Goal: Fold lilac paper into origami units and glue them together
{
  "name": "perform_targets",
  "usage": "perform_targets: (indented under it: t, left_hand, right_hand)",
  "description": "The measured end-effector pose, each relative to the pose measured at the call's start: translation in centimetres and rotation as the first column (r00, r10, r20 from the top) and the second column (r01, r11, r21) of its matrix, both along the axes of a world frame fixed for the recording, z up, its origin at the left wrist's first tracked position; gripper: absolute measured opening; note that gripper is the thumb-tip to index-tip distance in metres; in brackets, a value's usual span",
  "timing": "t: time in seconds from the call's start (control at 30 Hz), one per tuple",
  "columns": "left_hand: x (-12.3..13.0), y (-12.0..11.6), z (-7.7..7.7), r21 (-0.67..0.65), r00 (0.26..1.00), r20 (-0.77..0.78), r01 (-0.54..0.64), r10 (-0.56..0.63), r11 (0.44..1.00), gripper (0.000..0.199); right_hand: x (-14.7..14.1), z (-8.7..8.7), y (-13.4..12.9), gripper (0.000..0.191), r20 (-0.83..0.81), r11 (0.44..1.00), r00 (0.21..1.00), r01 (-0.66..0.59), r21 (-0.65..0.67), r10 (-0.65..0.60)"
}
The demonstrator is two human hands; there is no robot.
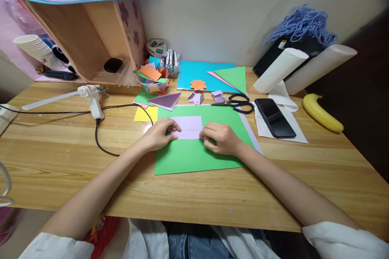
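Observation:
A pale purple piece of paper (189, 125) with a faint crease across it lies over a large green sheet (194, 158). My left hand (159, 133) has its thumb and fingers closed at the left edge of that paper. At the lower right corner, my right hand (220, 138) pinches it with curled fingers. Beyond the paper are two small folded purple paper pieces, one on the left (196, 97) and one on the right (218, 96). An orange paper flower (198, 85) rests on a blue sheet (191, 71). Black-handled scissors (240, 104) lie across the green sheet's far right corner.
To the left stands a white glue gun (92, 99) with a black cable. A tub of paper scraps (152, 83) and a case of markers (172, 62) are at the back. A phone (274, 117), a banana (322, 112) and white paper rolls (281, 69) occupy the right side.

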State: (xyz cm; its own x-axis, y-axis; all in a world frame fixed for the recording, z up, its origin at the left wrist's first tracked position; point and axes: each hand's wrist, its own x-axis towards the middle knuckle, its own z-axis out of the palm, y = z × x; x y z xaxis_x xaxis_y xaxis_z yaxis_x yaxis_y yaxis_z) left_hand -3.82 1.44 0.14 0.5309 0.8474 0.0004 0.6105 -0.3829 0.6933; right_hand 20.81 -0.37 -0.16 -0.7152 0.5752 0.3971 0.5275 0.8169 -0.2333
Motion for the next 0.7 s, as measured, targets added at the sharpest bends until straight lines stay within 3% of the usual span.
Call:
perform_targets:
  t: [0.13, 0.23, 0.37, 0.47, 0.6, 0.7]
  left_hand:
    - [-0.7, 0.1, 0.9, -0.062, 0.991, 0.047, 0.128, -0.125, 0.99, 0.019]
    - [-0.9, -0.1, 1.4, -0.057, 0.987, 0.038, 0.161, -0.159, 0.985, 0.02]
    - [-0.4, -0.7, 1.2, 0.049, 0.993, -0.015, 0.114, -0.114, 0.992, 0.031]
    - [0.3, -1.0, 0.8, 0.199, 0.998, 0.015, 0.054, -0.058, 0.979, 0.033]
    - [1.3, -1.9, 0.9, 0.307, 0.987, 0.158, -0.023, -0.027, 0.951, 0.017]
    - [1.8, -2.6, 1.4, 0.182, 0.952, 0.289, -0.154, 0.097, 0.971, 0.021]
  right_hand:
    - [-0.7, -0.1, -0.1, 0.013, -0.025, 0.999, 0.999, 0.033, -0.037, -0.034]
    - [-0.9, -0.2, -0.1, 0.012, -0.027, 1.0, 0.999, 0.019, -0.014, -0.02]
    - [-0.9, -0.5, 0.1, 0.01, -0.042, 0.997, 0.999, 0.015, 0.078, -0.011]
    - [-0.9, -0.7, 0.1, 0.011, -0.074, 0.996, 0.997, 0.014, 0.094, -0.007]
    - [-1.2, -0.5, -0.6, 0.01, -0.276, 0.995, 0.956, 0.083, -0.056, -0.095]
    - [-1.5, -0.2, -1.1, 0.014, -0.451, 0.958, 0.859, 0.14, -0.252, -0.244]
